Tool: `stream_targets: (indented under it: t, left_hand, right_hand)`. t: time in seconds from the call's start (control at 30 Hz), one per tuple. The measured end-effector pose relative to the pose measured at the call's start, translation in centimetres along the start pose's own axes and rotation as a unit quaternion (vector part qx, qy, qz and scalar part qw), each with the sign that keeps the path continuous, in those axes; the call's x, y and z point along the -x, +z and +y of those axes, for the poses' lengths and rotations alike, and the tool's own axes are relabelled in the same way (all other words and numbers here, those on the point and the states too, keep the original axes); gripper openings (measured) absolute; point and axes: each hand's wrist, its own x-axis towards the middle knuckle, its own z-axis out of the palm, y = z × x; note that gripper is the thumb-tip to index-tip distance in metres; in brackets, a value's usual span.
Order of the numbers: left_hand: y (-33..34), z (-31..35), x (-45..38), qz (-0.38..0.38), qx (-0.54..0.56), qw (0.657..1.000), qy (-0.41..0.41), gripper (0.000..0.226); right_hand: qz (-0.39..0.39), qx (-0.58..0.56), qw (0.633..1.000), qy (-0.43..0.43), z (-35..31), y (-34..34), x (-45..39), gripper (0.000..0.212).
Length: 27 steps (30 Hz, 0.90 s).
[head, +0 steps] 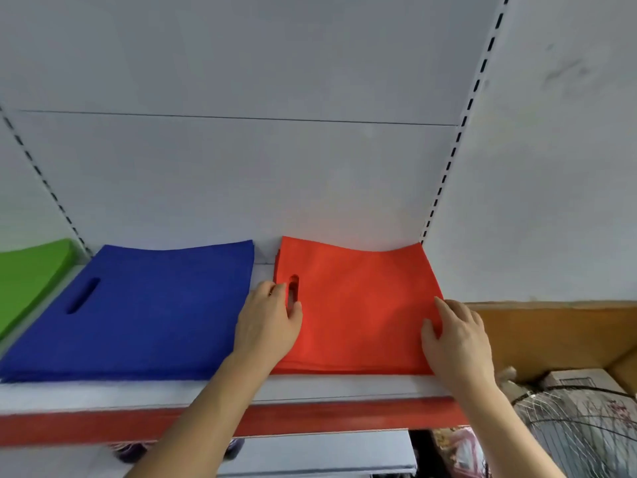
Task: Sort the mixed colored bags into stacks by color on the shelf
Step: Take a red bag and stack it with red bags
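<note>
Bags sit in three colour stacks on the white shelf (344,386), which has a red front strip. Nearest: both forearms reach up over that strip. Left hand (267,322) lies at the left edge of the red stack (362,305), fingers curled at the edge beside the handle cutout, thumb on top of the fabric; looks like a pinching grip on the stack edge. Right hand (456,339) is at the stack's right edge, fingers spread flat on the top bag, thumb on the fabric. Blue stack (138,312) lies just left of the red, a narrow gap between them. Green stack (27,274) is at the far left, partly out of view. Behind: white back panel (241,167) with slotted uprights.
</note>
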Motion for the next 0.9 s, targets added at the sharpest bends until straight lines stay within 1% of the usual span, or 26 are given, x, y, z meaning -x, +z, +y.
stream_targets:
  t: [0.1,0.23,0.4,0.5,0.53,0.7,0.8,0.83,0.9]
  left_hand:
    - [0.1,0.3,0.4,-0.018,-0.037,0.999,-0.004,0.055]
    - [0.1,0.9,0.6,-0.020,-0.074,0.997,-0.008,0.051]
    - [0.3,0.8,0.5,-0.035,-0.087,0.996,-0.007,0.053]
    - [0.4,0.9,0.4,-0.042,-0.100,0.994,-0.006,0.053]
    - [0.4,0.9,0.3,-0.047,-0.105,0.993,-0.008,0.053]
    - [0.0,1.2,0.0,-0.065,-0.100,0.992,-0.030,0.053]
    - [-0.5,1.7,0.2,-0.065,-0.078,0.994,-0.051,0.060]
    - [-0.7,1.9,0.4,-0.055,-0.075,0.994,-0.056,0.061]
    - [-1.3,2.2,1.0,-0.013,-0.076,0.995,-0.060,0.059]
  right_hand:
    - [-0.014,0.005,1.000,0.013,-0.1,-0.2,0.0,0.049]
    - [-0.039,0.023,0.999,0.023,-0.6,-0.8,-0.5,0.050]
    - [-0.087,0.039,0.995,0.037,-1.1,-1.1,-0.2,0.052]
    - [-0.117,0.045,0.991,0.040,-0.9,-1.3,0.0,0.064]
    - [-0.126,0.045,0.990,0.040,-0.9,-1.4,0.0,0.065]
    - [-0.162,0.041,0.985,0.031,-1.0,-1.6,-0.7,0.063]
    - [-0.168,0.054,0.984,0.014,-0.7,-1.7,-1.2,0.068]
    - [-0.158,0.059,0.986,0.006,-0.6,-1.8,-1.2,0.070]
    - [-0.116,0.056,0.991,-0.025,-0.5,-1.9,-1.1,0.072]
